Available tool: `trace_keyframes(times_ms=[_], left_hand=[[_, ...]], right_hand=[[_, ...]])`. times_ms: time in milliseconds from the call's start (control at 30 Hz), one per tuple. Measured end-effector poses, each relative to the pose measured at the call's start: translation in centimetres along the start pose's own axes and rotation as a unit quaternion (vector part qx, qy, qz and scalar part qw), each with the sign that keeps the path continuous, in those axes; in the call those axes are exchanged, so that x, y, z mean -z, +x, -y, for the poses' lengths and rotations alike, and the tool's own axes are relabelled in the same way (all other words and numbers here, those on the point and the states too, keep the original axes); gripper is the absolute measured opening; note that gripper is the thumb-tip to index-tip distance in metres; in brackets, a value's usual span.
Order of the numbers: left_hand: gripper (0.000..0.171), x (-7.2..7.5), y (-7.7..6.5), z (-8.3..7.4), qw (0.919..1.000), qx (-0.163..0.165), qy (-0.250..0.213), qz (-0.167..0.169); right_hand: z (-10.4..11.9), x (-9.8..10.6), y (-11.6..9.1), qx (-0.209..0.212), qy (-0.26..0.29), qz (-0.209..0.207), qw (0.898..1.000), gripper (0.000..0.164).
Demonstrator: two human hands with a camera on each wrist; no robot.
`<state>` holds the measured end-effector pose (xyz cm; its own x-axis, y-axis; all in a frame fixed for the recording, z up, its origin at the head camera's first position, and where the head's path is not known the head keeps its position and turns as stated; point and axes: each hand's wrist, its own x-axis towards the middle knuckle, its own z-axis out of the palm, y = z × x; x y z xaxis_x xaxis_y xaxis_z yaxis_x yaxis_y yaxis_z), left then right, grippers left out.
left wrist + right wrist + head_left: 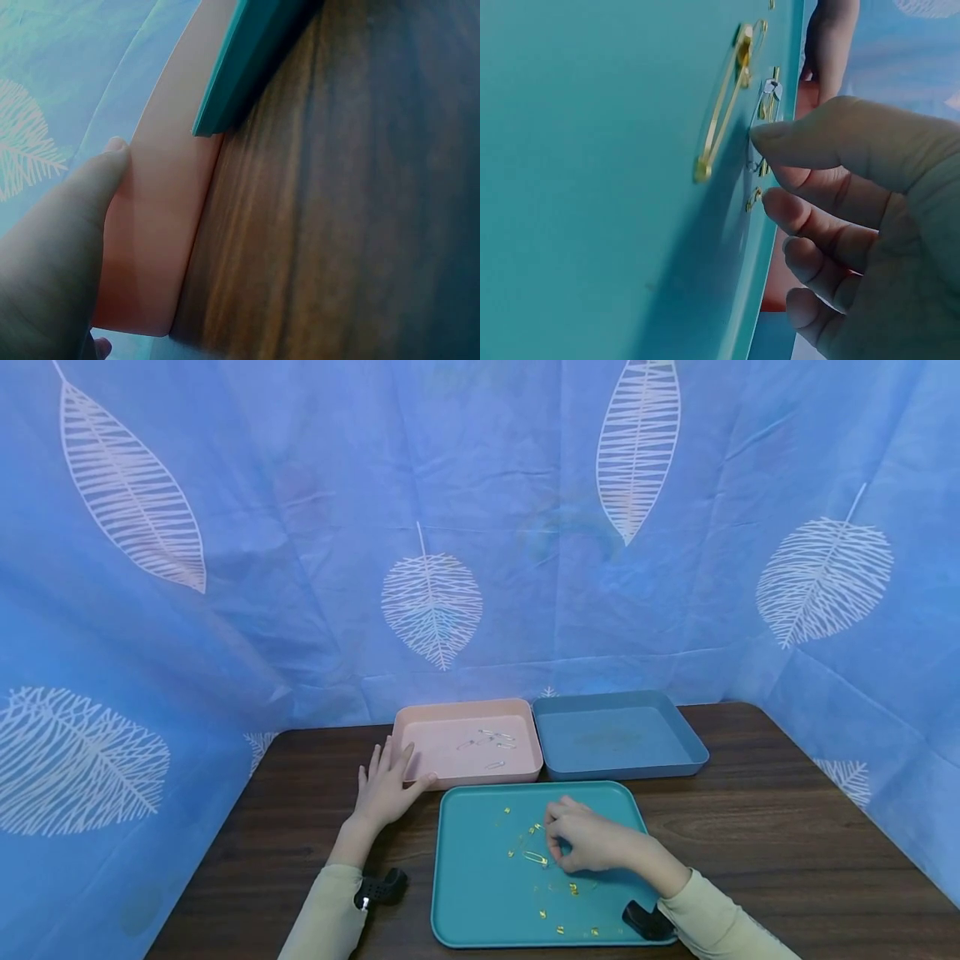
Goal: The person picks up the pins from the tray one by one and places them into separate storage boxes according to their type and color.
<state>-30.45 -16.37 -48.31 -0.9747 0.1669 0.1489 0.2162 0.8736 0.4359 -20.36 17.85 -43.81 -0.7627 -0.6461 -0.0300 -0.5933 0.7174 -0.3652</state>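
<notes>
Big wrinkly blue cloth [510, 610] fills the top and both sides of the frame, fold lines and all. White leaf prints on it: skinny leaf [135, 485] upper left, rounder leaf [825, 581] over on the right. Dark wood-grain table [787, 827] across the bottom, rounded far corners.

Downward head, close wrist views; teal tray [472, 885] shared

Three trays [472, 893] [427, 741] [611, 735], two hands [386, 792] [588, 837], one table [772, 827]; at least eight gold pins [536, 858], at least four silver pins [495, 734]
</notes>
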Motion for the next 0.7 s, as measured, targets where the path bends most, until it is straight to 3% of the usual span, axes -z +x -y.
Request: trace_keyframes(times_ms=[700], left_hand=[[0.086, -0.1, 0.0, 0.0, 0.9999, -0.004, 0.004, -0.01]], right_hand=[[0.0, 2.2, 1.8, 0.04, -0.052, -0.072, 0.995, 0.029]])
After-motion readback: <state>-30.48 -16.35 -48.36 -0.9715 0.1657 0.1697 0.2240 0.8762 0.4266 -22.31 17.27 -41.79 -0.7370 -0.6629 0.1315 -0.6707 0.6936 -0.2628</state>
